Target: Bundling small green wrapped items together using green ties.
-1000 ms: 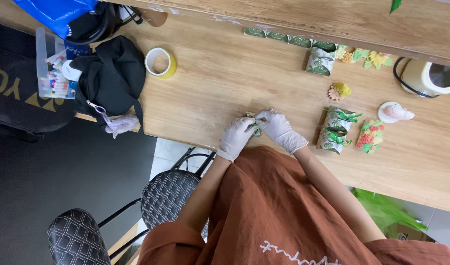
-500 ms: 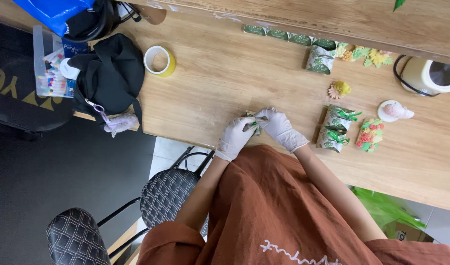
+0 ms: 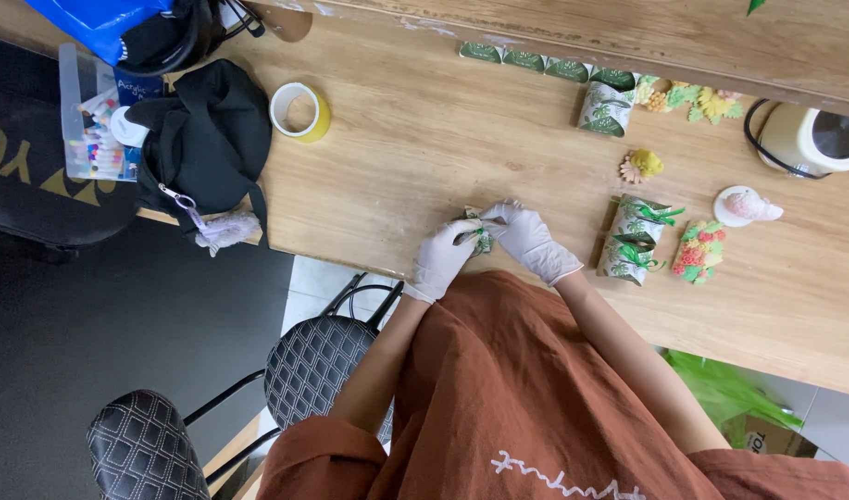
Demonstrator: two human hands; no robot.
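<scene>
Both my hands wear white gloves and meet at the near edge of the wooden table (image 3: 424,139). My left hand (image 3: 443,257) and my right hand (image 3: 528,239) pinch a small green-and-white leaf-print packet (image 3: 480,233) with a green ribbon between them. The packet is mostly hidden by my fingers. Two similar wrapped packets tied with green ribbon (image 3: 636,239) lie just right of my right hand.
A yellow tape roll (image 3: 299,111), a black bag (image 3: 202,139) and a clear box of coloured items (image 3: 96,125) sit at the left. Flower-shaped pieces (image 3: 698,250), a shell on a dish (image 3: 749,206), more leaf-print packets (image 3: 536,63) and a cream appliance (image 3: 813,139) are at the right. Black chairs (image 3: 318,356) stand below.
My hands stay together on the small packet with only slight finger movement. Nothing else has moved.
</scene>
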